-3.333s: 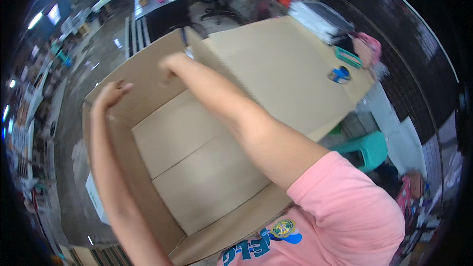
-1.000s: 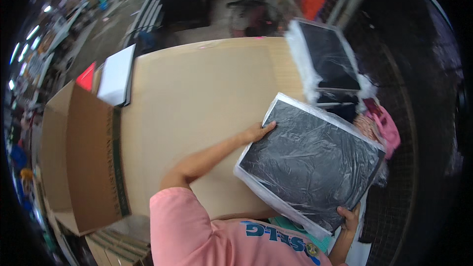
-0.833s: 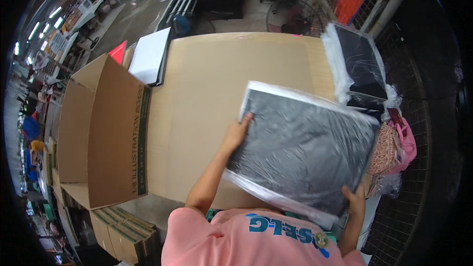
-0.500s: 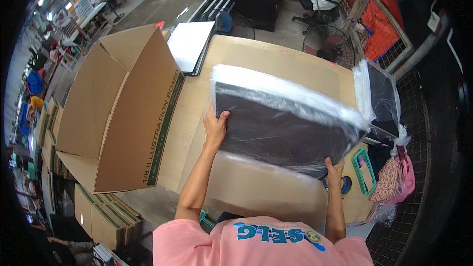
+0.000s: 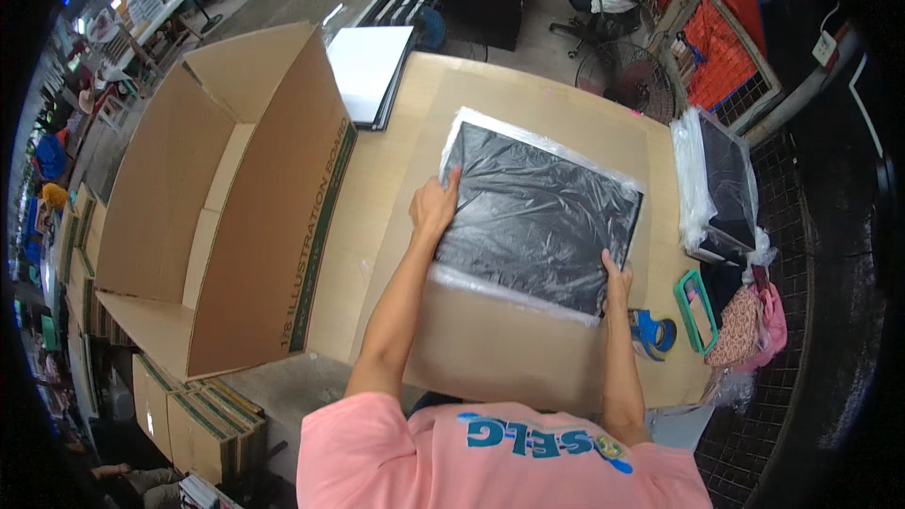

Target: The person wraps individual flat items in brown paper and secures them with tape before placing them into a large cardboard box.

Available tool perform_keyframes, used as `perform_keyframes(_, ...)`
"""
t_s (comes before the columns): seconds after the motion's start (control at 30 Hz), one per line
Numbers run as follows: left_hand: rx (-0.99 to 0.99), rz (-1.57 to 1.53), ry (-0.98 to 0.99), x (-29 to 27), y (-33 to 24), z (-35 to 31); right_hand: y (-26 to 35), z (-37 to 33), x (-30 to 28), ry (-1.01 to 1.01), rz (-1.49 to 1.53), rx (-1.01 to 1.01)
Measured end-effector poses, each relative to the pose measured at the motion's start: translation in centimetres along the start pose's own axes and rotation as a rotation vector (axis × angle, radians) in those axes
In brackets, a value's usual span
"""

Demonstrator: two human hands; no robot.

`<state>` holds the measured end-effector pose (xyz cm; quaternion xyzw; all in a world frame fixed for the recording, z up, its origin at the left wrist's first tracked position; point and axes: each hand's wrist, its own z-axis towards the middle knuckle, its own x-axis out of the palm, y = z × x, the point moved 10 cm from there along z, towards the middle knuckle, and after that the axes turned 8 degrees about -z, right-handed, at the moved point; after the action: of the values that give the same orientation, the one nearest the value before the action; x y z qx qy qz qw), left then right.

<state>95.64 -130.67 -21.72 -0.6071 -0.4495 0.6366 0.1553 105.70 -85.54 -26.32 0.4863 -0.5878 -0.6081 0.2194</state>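
A plastic-wrapped pack of black boards (image 5: 537, 217) lies at a slant on the brown sheet (image 5: 481, 349) covering the table's middle. My left hand (image 5: 436, 205) grips its left edge, thumb on the upper face. At the pack's lower right corner, my right hand (image 5: 616, 283) holds the other side, with its thumb along the edge. The fingers under both edges are partly hidden. Clear film wrinkles over the dark face, and a strip of it sticks out along the near edge.
An open cardboard box (image 5: 269, 198) stands to the left, beside a stack of white boards (image 5: 370, 71). At right are more wrapped black boards (image 5: 721, 179), a blue tape dispenser (image 5: 652, 332) and a green tray (image 5: 696, 311). Flattened cartons (image 5: 203, 419) lean at the lower left.
The pack has come down from a tilted, raised position to lie nearly flat on the sheet. Both hands have kept their hold, and the left has shifted slightly right.
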Motion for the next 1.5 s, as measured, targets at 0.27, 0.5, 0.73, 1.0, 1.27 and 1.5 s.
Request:
perform_keyframes(0.27, -0.010, -0.038, 0.054, 6.7, 2.9, 1.2, -8.5, 3.9, -2.1, -0.066, -0.237, 0.181)
perform_keyframes(0.5, 0.063, -0.104, -0.082, 3.5, 4.3, -1.0, -3.1, 1.5, -2.8, -0.153, -0.658, -0.003)
perform_keyframes(0.73, 0.090, -0.347, 0.045, 5.1, 9.3, -8.2, -8.9, -0.9, -3.5, -0.068, -0.462, 0.141)
perform_keyframes(1.0, 0.122, -0.264, 0.006, 5.6, 8.4, -7.3, -4.8, -0.5, -2.5, -0.035, -0.497, 0.110)
perform_keyframes(1.27, 0.708, -0.063, 0.587, 1.1, 4.8, -26.1, -0.9, -9.8, -11.2, -0.286, -1.274, -0.357)
perform_keyframes(1.5, 0.911, 0.308, 0.946, 4.7, 10.0, -33.2, -6.4, -7.5, -21.3, -0.331, -1.362, -0.225)
